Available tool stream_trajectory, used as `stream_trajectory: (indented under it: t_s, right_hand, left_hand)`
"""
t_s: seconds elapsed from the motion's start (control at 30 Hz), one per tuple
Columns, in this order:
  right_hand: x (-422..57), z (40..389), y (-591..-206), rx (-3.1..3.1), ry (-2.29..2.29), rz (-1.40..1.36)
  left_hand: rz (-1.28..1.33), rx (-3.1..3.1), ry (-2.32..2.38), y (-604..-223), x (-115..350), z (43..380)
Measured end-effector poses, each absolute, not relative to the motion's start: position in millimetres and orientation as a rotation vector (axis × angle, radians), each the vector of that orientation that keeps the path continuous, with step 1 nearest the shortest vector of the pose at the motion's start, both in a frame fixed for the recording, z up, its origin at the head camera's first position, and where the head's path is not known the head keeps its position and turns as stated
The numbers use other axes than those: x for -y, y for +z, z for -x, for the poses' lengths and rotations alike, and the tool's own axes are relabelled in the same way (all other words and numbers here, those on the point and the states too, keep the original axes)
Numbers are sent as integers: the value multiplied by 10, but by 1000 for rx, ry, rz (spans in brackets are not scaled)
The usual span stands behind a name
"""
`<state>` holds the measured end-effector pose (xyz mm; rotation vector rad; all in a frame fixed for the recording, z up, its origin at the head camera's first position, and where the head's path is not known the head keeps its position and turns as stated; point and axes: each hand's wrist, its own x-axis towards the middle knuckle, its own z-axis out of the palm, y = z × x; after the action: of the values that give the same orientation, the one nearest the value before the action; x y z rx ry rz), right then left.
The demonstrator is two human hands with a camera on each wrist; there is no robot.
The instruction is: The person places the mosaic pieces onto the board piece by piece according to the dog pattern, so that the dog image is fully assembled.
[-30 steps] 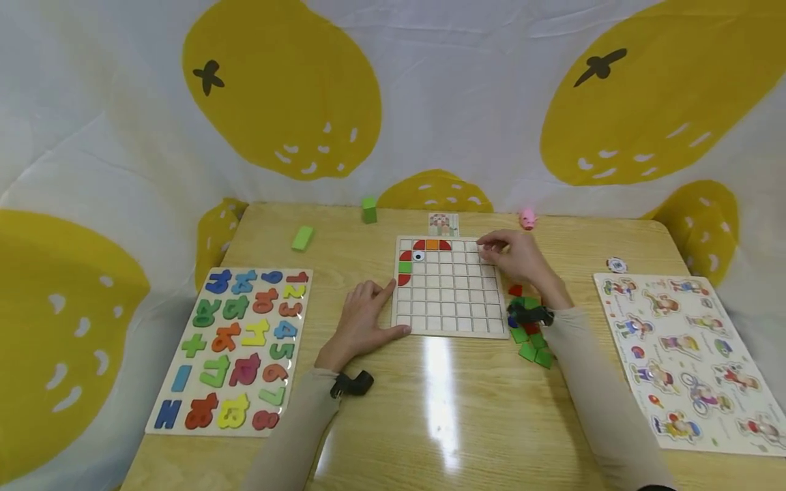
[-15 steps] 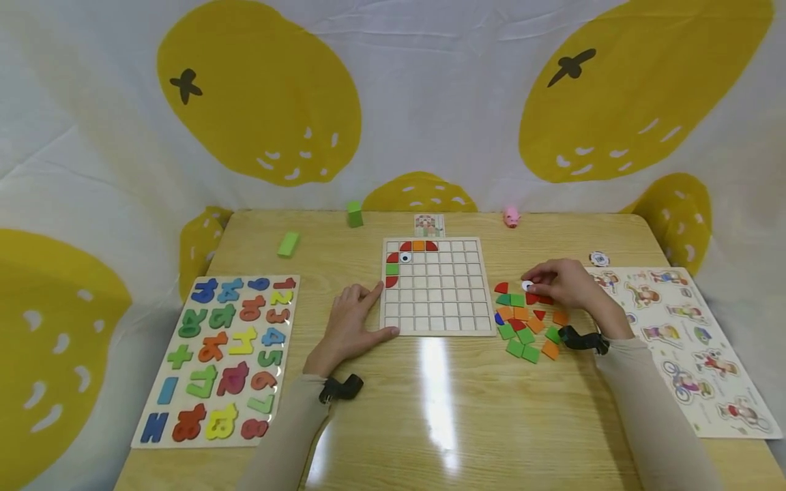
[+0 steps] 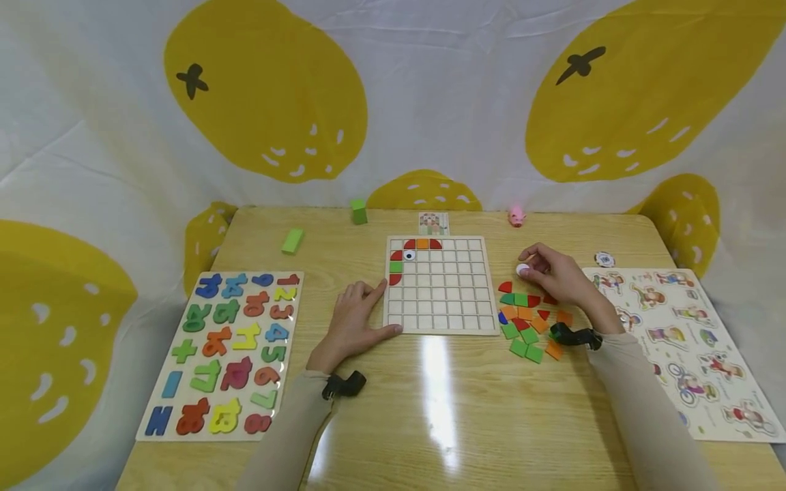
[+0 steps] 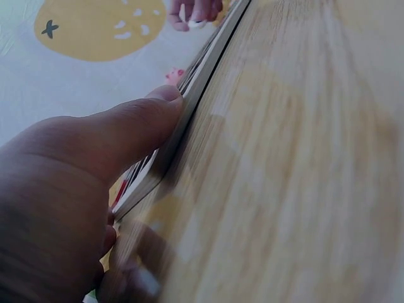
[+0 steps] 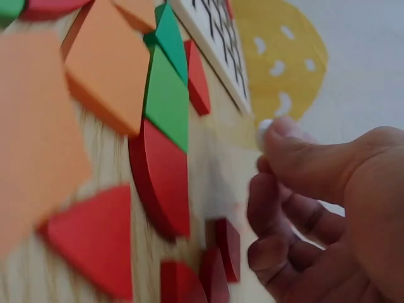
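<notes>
My right hand (image 3: 557, 276) pinches a small white round piece (image 3: 522, 270) between thumb and fingers, right of the grid board and above the loose tiles. In the right wrist view only a sliver of that piece (image 5: 263, 134) shows past the thumb. My left hand (image 3: 355, 320) rests at the lower left corner of the wooden grid board (image 3: 442, 294), thumb against its near edge, index fingertip at its left side. Set in the board's upper left are red quarter-circles (image 3: 396, 279), a green square (image 3: 396, 266), an orange square (image 3: 422, 243) and a round eye tile (image 3: 409, 255).
Loose red, green, orange and blue tiles (image 3: 520, 325) lie right of the board. A picture card (image 3: 433, 224) sits behind it. A number puzzle (image 3: 224, 354) is at left, a figure puzzle (image 3: 681, 354) at right. Green blocks (image 3: 293, 241) and a pink pig (image 3: 516, 216) stand farther back.
My right hand has gone from the board's upper right to the loose tiles, picked up the white round piece, and lifted it slightly away toward the back. The left hand stays at the board.
</notes>
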<state>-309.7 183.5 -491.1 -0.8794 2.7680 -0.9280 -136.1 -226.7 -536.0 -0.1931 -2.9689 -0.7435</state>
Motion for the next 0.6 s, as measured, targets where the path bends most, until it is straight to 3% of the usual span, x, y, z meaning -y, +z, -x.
stream_trajectory:
  t_s: [0.33,0.6]
  right_hand:
    - [-1277,3193,-4974,-2607,-1368,705]
    - [-657,3328,-5012,-2498,-1428,802]
  left_hand:
    - [202,2967,-720,-5354,2306,1354]
    - [208,2955,-758,-5362,2289,1359]
